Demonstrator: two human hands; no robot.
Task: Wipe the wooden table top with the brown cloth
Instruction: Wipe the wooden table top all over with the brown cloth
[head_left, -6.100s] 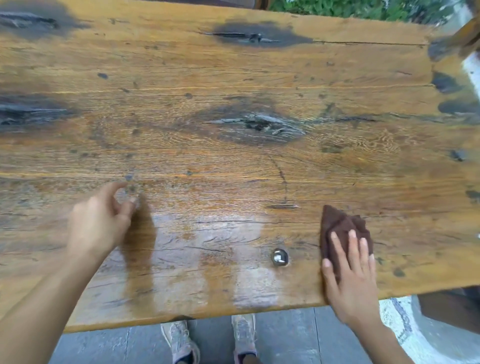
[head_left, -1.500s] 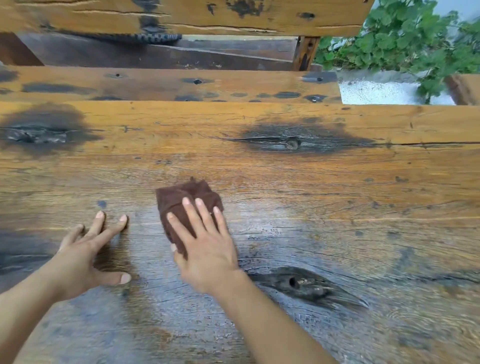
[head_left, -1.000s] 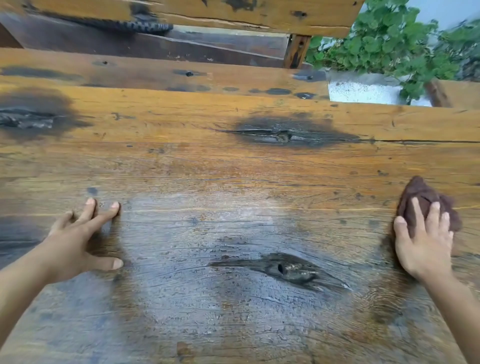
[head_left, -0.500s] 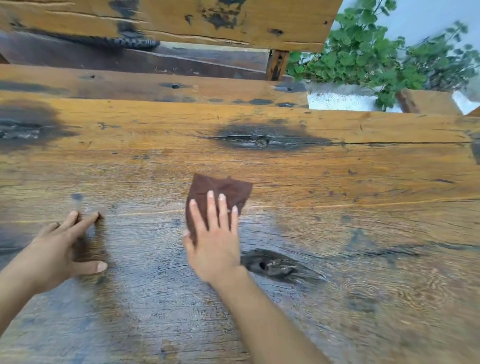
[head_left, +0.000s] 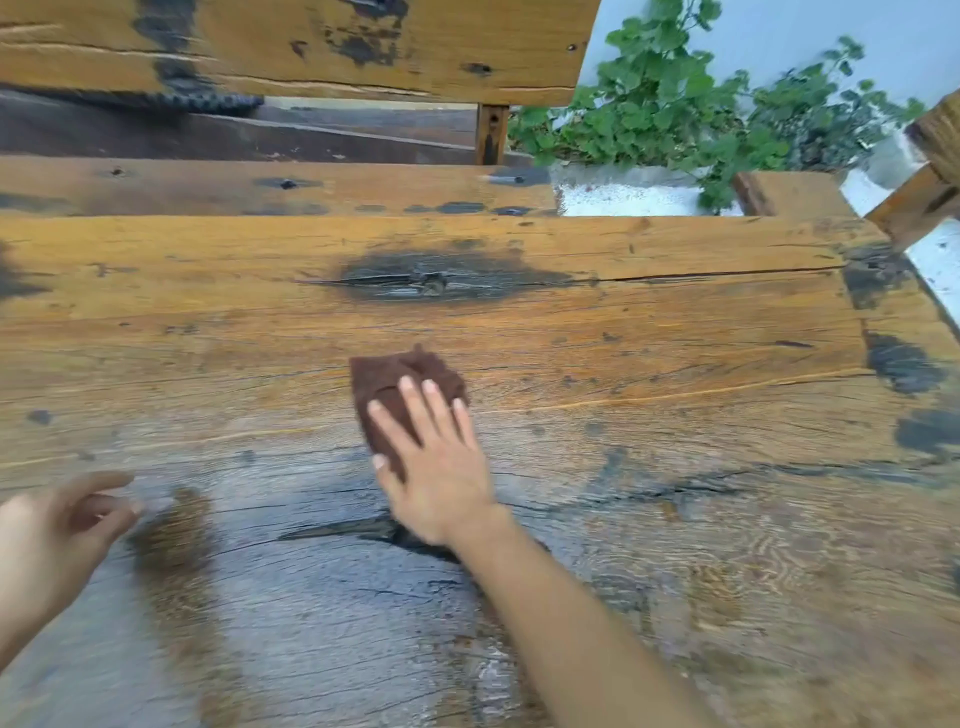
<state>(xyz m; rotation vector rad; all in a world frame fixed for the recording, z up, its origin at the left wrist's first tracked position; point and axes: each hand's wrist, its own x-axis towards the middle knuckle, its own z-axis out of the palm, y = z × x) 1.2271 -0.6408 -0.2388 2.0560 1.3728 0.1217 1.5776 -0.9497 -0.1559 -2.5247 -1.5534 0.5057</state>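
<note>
The wooden table top fills most of the view, orange-brown with dark knots and a wet grey sheen over its near half. A crumpled brown cloth lies near the middle of it. My right hand presses flat on the cloth, fingers spread and pointing away from me, so the cloth's near part is hidden under the palm. My left hand is at the left edge of the view, blurred, fingers loosely curled, holding nothing; whether it touches the wood I cannot tell.
Behind the table stands a wooden bench with seat plank and backrest. Green plants grow in a white planter at the back right. Another wooden piece juts in at the far right.
Over the last second my right hand swept the cloth from the right side to the middle and it stays there. My left hand has drawn back toward me and curled its fingers.
</note>
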